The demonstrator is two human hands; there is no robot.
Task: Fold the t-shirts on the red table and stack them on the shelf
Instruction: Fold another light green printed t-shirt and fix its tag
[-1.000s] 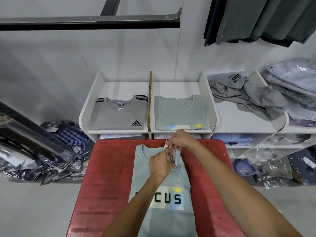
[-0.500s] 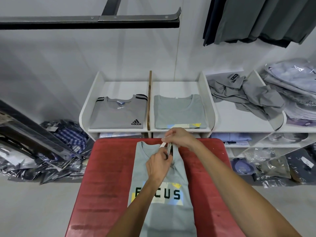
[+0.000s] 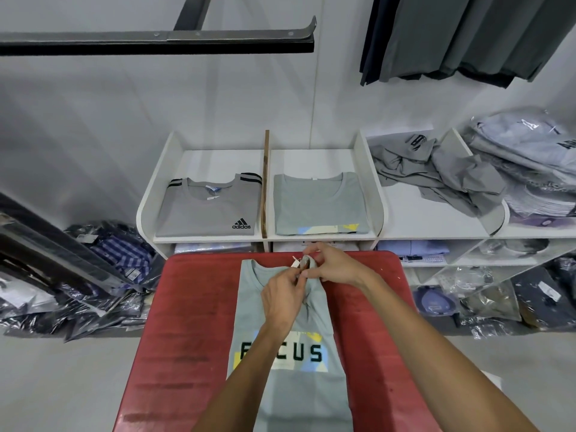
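A light grey-green t-shirt [image 3: 290, 388] printed FOCUS lies lengthwise on the red table [image 3: 187, 322], sides folded in, collar toward the shelf. My left hand [image 3: 282, 299] pinches the fabric at the right of the collar. My right hand [image 3: 332, 265] pinches a small tag [image 3: 304, 262] at the same spot, fingertips nearly touching the left's. On the white shelf [image 3: 371, 182] lie a folded grey Adidas shirt [image 3: 207, 213] and a folded grey-green shirt [image 3: 318, 204].
A crumpled grey shirt pile [image 3: 436, 169] fills the shelf bay to the right, with bagged shirts [image 3: 536, 157] beyond. Packaged clothes [image 3: 103, 269] lie on the floor left. A black bar [image 3: 156, 42] and hanging dark garments [image 3: 467, 35] are overhead.
Both hands have shifted slightly toward the shelf at the collar, and the tag now shows between the fingertips. The shirt has not moved.
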